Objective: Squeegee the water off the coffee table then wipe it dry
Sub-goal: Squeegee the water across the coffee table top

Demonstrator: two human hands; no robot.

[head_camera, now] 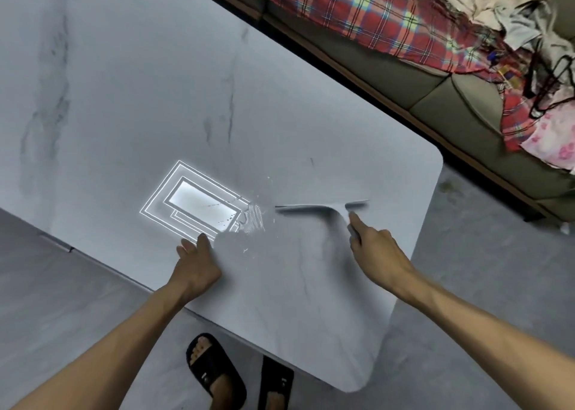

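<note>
Left of centre, the left hand [196,263] rests on the coffee table [124,98], fingers relaxed and holding nothing. Just right of it sits smeared water [253,220]. Further right, the right hand [373,249] grips the squeegee [311,207], its blade against the tabletop.

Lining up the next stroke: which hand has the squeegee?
The right hand, gripping the squeegee by its handle, index finger stretched along it. The left hand holds nothing; it rests on the coffee table beside the water.
</note>
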